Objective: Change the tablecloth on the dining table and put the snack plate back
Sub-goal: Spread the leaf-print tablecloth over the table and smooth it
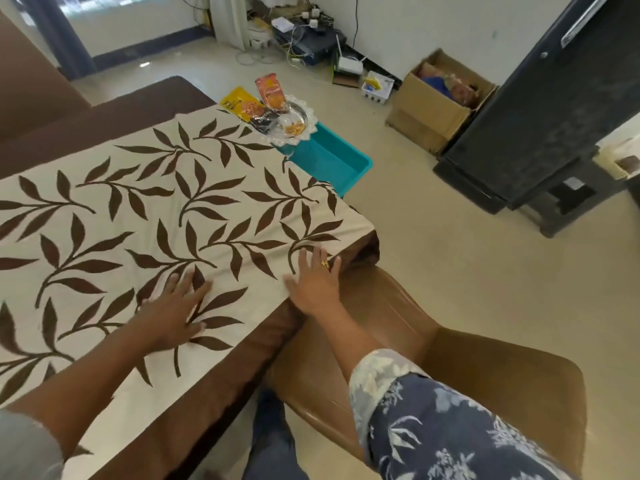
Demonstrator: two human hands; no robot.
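A cream tablecloth (145,216) with brown leaf prints covers the dining table, its brown border hanging over the near edge. My left hand (176,306) lies flat on the cloth with fingers spread. My right hand (313,280) presses flat on the cloth at its near right corner, a ring on one finger. The snack plate (294,124), glass with a white lace rim, sits at the far right corner of the table. It holds snack packets (258,105) and some loose snacks.
A brown chair (450,362) stands just right of the table by my right arm. A teal bin (341,161) sits on the floor beyond the table corner. A cardboard box (433,112), a black cabinet (540,112) and cables (304,36) line the far wall.
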